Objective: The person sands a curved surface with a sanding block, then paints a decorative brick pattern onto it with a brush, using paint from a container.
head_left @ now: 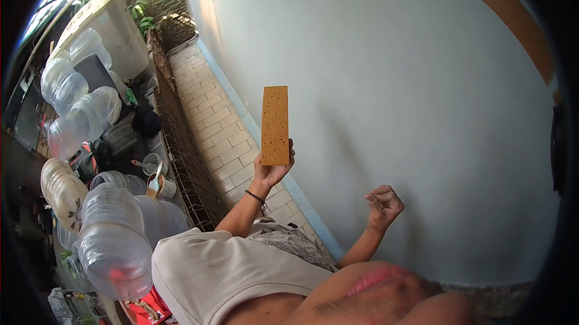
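My left hand [274,173], with a dark beaded bracelet on its wrist, grips the lower end of an orange-brown sponge block [275,124]. The block is long and rectangular, dotted with small dark pores, and stands upright in front of the pale grey-blue wall [386,83]. My thumb is on one side of it and my fingers on the other; part of the grip is hidden behind it. Off to the right, my right hand [384,204] is raised close to the wall, its dusty fingers curled in with nothing visible in them.
A tiled walkway [220,138] runs along the wall's light-blue base strip [241,111]. Beside it is a rusty metal grille [181,144]. Large clear plastic bottles [114,234], a white bucket [123,35] and a paint tin with a brush [158,185] crowd the left.
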Tool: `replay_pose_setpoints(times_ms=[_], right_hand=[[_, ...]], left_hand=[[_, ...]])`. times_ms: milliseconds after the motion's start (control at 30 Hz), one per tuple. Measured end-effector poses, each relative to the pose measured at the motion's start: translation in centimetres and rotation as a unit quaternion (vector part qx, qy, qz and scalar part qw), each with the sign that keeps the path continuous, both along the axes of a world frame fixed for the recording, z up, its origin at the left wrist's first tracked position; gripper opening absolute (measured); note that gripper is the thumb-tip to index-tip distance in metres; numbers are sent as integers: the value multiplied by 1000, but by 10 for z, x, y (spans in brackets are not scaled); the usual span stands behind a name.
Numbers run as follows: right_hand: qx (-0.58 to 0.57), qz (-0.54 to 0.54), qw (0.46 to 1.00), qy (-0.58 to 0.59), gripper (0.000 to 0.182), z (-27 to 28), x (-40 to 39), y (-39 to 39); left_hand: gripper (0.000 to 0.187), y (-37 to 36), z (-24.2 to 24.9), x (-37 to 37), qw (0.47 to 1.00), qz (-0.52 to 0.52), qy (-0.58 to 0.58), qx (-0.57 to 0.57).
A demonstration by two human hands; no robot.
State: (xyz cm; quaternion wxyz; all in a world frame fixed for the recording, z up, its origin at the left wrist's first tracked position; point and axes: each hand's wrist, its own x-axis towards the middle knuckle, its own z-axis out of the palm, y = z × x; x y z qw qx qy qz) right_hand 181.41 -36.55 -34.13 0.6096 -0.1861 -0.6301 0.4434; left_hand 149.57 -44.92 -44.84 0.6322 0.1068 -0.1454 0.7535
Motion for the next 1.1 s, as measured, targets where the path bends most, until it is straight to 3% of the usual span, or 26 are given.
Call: replay_pose_setpoints(times_ms=[167,500,600,833,933,1033,1100], right_hand=[[-4,36,999,-24,29,9,-104,22],[-70,261,963,15,25,0,-350,66],[1,263,964,-46,24,6,-425,71],[-19,365,926,-93,22,-6,-576,83],[-106,368,915,-130,23,-3,-632,90],[-104,361,919,-123,25,-18,-700,114],[-34,365,924,-108,23,-22,-748,134]], left_hand=[[54,1,2,-79,998,51,26,-4],[57,-50,-13,-240,976,211,33,-34],[60,-76,-31,-273,960,272,13,-69],[59,-110,-70,-321,922,361,-70,-122],[60,-106,-75,-355,906,389,-84,-143],[58,-88,-81,-408,899,410,-81,-131],[57,-69,-78,-453,898,419,-77,-114]])
